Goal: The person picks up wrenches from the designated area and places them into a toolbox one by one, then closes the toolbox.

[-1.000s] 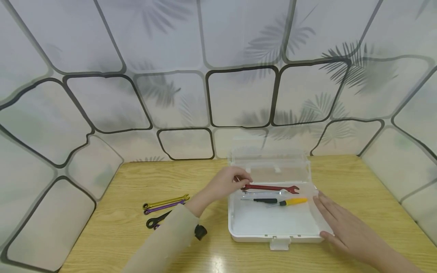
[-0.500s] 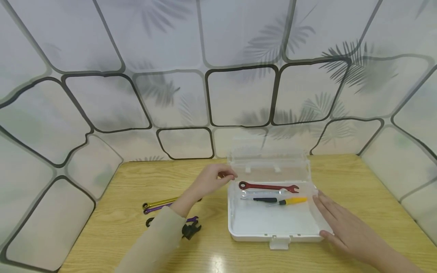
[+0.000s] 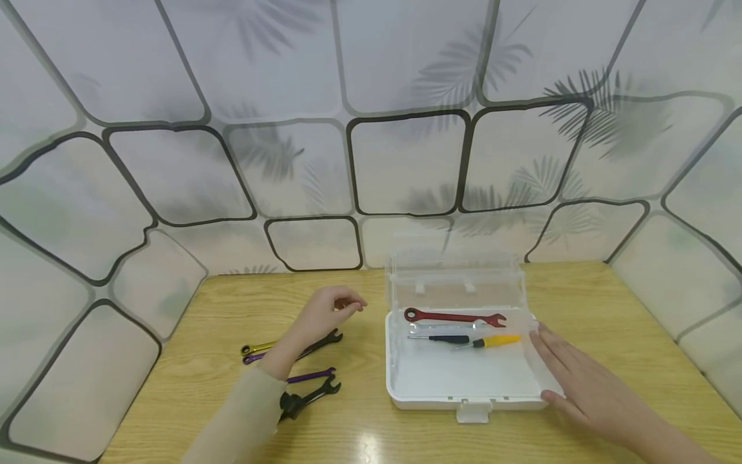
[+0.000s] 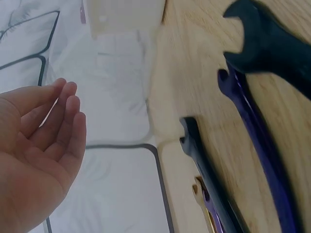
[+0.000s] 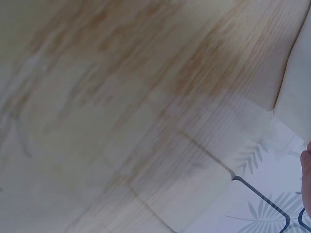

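Observation:
My left hand hovers above the table left of the white toolbox, fingers loosely bent. In the left wrist view the same hand holds nothing. Inside the box a red wrench lies along the back, in front of it a silvery wrench, a black-handled screwdriver and a yellow-handled screwdriver. My right hand rests against the box's right side with its fingers extended. Only a sliver of that hand enters the right wrist view.
Left of the box lie a yellow wrench, a purple wrench, black wrenches and another purple wrench, partly under my left forearm. The box's clear lid stands raised at the back, near the patterned wall covering.
My left hand has let go of the red wrench in the box and moved left, out over the table. My right hand has stayed at the box's side.

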Demonstrator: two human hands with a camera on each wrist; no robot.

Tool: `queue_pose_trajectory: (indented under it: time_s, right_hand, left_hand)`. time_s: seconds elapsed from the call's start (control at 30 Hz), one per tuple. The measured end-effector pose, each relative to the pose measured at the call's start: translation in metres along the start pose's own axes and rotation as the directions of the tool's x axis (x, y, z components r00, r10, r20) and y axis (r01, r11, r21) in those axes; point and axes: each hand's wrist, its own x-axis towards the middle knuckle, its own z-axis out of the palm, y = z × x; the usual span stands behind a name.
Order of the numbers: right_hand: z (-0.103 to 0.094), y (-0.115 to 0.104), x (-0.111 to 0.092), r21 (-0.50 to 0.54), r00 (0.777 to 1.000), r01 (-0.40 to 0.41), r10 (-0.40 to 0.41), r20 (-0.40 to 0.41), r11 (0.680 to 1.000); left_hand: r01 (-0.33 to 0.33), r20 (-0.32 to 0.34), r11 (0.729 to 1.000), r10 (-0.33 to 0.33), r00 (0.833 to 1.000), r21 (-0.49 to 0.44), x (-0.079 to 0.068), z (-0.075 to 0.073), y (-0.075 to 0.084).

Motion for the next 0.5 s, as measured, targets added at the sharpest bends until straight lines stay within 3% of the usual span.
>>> queue_pose_trajectory:
  time_s: [0.5]
  right_hand:
    - [-0.001,0.000,0.000,-0.009,1.000,0.005,-0.005,-0.006,1.000]
  left_hand:
    - [0.135,-0.113,0.990,-0.139,0.984,-0.046,-0.029,-0.025,-0.026]
